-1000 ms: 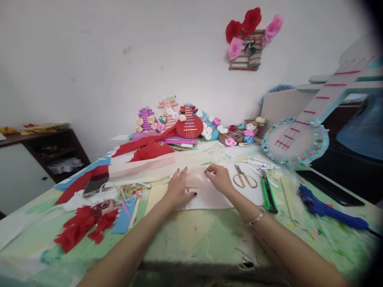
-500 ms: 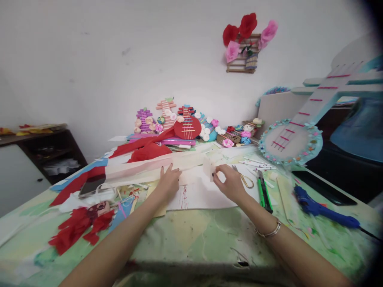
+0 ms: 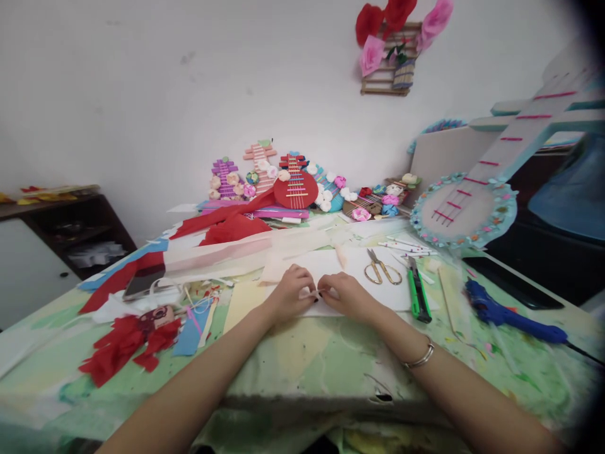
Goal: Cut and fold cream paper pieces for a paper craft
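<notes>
My left hand (image 3: 292,291) and my right hand (image 3: 341,292) meet at the middle of the table, fingers curled and pinching a small pale strip of paper (image 3: 312,293) between them. They rest on a white sheet (image 3: 359,265) that lies on the green-stained table (image 3: 302,359). A long cream paper strip (image 3: 236,255) stretches away to the left behind my hands. Gold scissors (image 3: 380,271) lie just right of my right hand.
A green utility knife (image 3: 418,291) and a blue glue gun (image 3: 510,316) lie at the right. Red paper scraps (image 3: 123,347) and a phone (image 3: 144,284) sit at the left. Colourful craft guitars (image 3: 295,186) stand along the wall, and a large pale one (image 3: 466,211) leans at the right.
Both hands have drawn back toward me from the cream strip and come together, now pinching a small piece between them. The view has tilted slightly.
</notes>
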`<state>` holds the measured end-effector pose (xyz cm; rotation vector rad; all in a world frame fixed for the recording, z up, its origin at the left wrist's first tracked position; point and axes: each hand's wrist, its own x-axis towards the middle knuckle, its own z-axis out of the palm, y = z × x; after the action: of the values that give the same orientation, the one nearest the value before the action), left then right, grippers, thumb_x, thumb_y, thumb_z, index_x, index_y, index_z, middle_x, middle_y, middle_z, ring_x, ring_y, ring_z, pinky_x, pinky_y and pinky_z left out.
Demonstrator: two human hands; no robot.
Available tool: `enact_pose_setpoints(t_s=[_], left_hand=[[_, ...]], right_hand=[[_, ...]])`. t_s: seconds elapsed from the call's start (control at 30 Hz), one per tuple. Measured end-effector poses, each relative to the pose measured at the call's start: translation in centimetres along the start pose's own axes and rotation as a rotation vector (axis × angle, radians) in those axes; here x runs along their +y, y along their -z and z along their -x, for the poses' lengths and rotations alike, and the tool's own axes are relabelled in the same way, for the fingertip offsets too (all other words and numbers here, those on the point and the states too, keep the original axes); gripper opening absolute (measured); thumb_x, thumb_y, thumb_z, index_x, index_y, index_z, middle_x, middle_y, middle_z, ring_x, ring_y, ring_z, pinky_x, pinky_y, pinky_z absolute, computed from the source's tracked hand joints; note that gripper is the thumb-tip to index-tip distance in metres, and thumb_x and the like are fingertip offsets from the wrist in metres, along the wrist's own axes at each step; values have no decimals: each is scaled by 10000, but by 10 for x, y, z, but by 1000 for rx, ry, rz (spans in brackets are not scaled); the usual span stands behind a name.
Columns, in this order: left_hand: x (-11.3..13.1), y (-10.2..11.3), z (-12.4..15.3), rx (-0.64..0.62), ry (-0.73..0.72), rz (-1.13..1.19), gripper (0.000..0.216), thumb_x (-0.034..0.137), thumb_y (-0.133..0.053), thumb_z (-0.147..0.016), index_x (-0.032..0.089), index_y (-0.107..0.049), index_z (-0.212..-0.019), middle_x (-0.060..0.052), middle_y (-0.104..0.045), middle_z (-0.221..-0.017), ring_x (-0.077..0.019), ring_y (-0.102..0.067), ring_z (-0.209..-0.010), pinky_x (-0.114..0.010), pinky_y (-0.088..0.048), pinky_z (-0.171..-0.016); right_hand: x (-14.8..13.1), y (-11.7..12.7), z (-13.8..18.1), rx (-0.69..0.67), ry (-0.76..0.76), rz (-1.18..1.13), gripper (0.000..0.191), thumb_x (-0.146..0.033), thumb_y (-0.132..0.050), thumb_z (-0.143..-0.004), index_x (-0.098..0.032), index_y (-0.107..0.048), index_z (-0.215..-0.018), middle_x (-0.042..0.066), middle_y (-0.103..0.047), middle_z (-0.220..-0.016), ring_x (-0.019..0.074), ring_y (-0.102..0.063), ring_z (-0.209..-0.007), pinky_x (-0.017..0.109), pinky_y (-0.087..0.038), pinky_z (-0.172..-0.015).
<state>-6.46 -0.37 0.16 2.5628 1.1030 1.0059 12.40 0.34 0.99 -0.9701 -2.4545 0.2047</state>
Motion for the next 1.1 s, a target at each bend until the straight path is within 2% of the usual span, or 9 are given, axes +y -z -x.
enact_pose_setpoints(t_s=[0.23, 0.37, 0.57, 0.63, 0.7, 0.73, 0.77, 0.9, 1.1], left_hand=[[-11, 0, -2, -43, 311, 299, 203, 329, -633, -680, 144, -572, -622, 43, -460, -535, -85, -401, -496, -200, -294, -473], [-6, 5, -3, -26, 371, 569, 271, 368, -672, -655, 126, -550, -643, 47, -472, -564, -63, -389, -496, -182, -285, -468], [5, 10, -5, -11, 463, 662, 314, 408, -687, -651, 111, -585, -666, 30, -518, -547, -81, -441, -495, -186, -300, -456], [7, 11, -4, 10, 489, 720, 301, 387, -699, -647, 109, -601, -707, 6, -579, -607, -102, -502, -537, -195, -350, -482], [7, 11, -4, 38, 507, 802, 283, 360, -705, -650, 112, -607, -746, -14, -626, -672, -116, -549, -573, -202, -391, -507], [7, 11, -3, 51, 511, 844, 274, 348, -706, -655, 115, -605, -759, -18, -640, -686, -118, -563, -576, -202, -404, -511], [7, 11, -3, 63, 510, 884, 266, 336, -707, -659, 118, -602, -768, -20, -649, -689, -119, -573, -573, -202, -412, -509], [6, 11, -2, 65, 486, 993, 268, 296, -713, -666, 121, -615, -842, -35, -681, -728, -139, -619, -614, -214, -452, -542], [4, 14, -1, 68, 494, 1023, 226, 273, -717, -665, 101, -679, -807, -64, -701, -750, -168, -638, -665, -266, -489, -640]], right_hand=[[12, 3, 0, -10, -165, -340, 159, -185, -587, -713, -182, -652, -859, 5, -673, -746, 131, -595, -682, 228, -416, -632], [15, 3, 0, 59, -196, -527, 181, -225, -612, -711, -170, -630, -882, -21, -631, -638, 104, -533, -581, 211, -387, -570], [17, 7, -4, 52, -210, -773, 283, -322, -614, -724, -157, -590, -953, 8, -663, -699, 120, -580, -617, 221, -411, -568], [28, 14, -6, 121, -256, -648, 275, -338, -571, -761, -153, -589, -963, 42, -684, -786, 151, -617, -717, 254, -447, -644], [44, 22, -5, 285, -446, -253, 216, -285, -488, -812, -151, -597, -941, 63, -679, -838, 164, -618, -771, 271, -445, -698], [53, 25, -3, 306, -577, 28, 206, -258, -459, -820, -170, -603, -938, 61, -671, -870, 171, -610, -812, 284, -435, -740], [62, 28, -2, 309, -646, 120, 205, -221, -470, -802, -153, -611, -933, 99, -660, -908, 211, -596, -874, 327, -417, -785], [84, 32, 7, 273, -797, 262, 234, -160, -528, -727, -91, -627, -927, 222, -602, -979, 326, -539, -988, 422, -375, -825], [91, 36, 11, 221, -931, 289, 255, -194, -543, -726, -77, -623, -938, 239, -615, -949, 318, -578, -934, 375, -411, -744]])
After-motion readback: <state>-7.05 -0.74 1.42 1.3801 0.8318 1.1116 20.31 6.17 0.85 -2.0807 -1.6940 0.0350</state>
